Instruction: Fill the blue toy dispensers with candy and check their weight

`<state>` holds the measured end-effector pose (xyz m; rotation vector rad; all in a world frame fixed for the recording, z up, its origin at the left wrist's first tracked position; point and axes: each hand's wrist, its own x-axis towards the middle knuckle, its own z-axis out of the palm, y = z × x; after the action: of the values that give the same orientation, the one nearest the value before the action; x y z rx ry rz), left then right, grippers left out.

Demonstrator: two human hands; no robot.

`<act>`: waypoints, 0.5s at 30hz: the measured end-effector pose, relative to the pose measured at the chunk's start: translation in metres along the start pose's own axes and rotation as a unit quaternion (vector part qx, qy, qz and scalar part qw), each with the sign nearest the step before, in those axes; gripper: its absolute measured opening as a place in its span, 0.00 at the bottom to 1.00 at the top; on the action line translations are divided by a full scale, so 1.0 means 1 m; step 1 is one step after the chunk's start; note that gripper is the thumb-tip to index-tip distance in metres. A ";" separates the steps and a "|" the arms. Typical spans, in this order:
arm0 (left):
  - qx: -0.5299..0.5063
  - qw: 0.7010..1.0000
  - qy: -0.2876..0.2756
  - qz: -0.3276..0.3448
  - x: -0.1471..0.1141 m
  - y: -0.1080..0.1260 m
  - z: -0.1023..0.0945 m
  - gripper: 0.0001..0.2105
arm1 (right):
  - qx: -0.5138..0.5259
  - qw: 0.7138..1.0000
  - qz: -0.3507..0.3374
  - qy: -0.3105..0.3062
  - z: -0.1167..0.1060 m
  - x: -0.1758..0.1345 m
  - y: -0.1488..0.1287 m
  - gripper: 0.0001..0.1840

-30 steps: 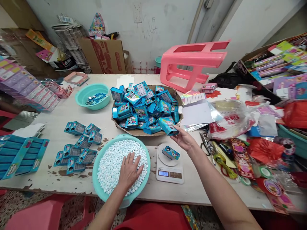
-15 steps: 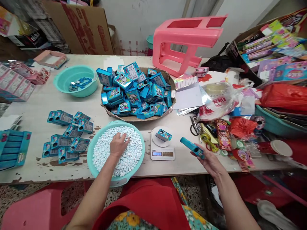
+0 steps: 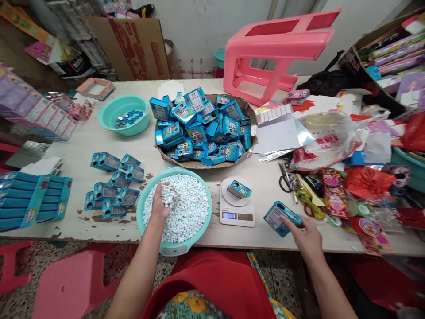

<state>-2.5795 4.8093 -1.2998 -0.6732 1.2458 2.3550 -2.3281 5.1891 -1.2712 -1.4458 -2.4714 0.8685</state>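
Note:
My left hand (image 3: pixel 161 201), palm turned up and fingers curled, cups a handful of small white candies (image 3: pixel 168 195) above the turquoise basin (image 3: pixel 141 221). The basin is filled with the same pale candies (image 3: pixel 191 204). Between thumb and fingers, my right hand (image 3: pixel 307 237) grips a blue candy tin (image 3: pixel 277 218) with a dark round opening on its top, over the table right of the scale. Another blue tin (image 3: pixel 239 189) lies on the round plate of the white digital scale (image 3: pixel 237 217), whose display is lit but unreadable.
Blue tins (image 3: pixel 197 128) are heaped in a cardboard tray (image 3: pixel 250 150). Several more tins (image 3: pixel 114 186) lie left of the basin. A smaller turquoise bowl (image 3: pixel 109 117) holds blue and silver lids. Scissors (image 3: pixel 284 177) and clutter lie right. A pink stool (image 3: pixel 232 66) rests on its side behind.
My left hand has turned palm up and lifted out a handful of candies. My right hand has tilted the tin so its broad printed face shows. The camera view has shifted left.

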 end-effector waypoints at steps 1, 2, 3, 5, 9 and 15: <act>-0.049 0.998 0.002 -0.026 0.000 0.001 -0.001 0.16 | 0.029 0.999 -0.019 -0.019 -0.002 -0.004 -0.019 0.29; -0.088 0.995 0.008 -0.050 0.001 0.002 -0.002 0.16 | 0.068 0.995 -0.034 -0.059 -0.003 -0.010 -0.040 0.27; -0.115 0.991 0.016 -0.067 0.002 0.002 -0.002 0.15 | 0.109 0.988 -0.059 -0.093 0.000 -0.018 -0.063 0.26; -0.138 0.987 0.032 -0.082 0.005 0.001 -0.004 0.13 | 0.150 0.967 -0.124 -0.162 0.014 -0.037 -0.110 0.24; -0.161 0.982 0.009 -0.098 -0.004 0.012 0.002 0.11 | 0.142 0.921 -0.274 -0.239 0.064 -0.080 -0.182 0.22; -0.128 0.991 -0.027 -0.021 -0.041 0.042 0.031 0.12 | 0.021 0.863 -0.452 -0.226 0.118 -0.115 -0.224 0.18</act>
<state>-2.5764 4.8082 -1.2336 -0.7014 0.9063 2.5037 -2.4834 4.9624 -1.2267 0.0721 -2.9149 1.0631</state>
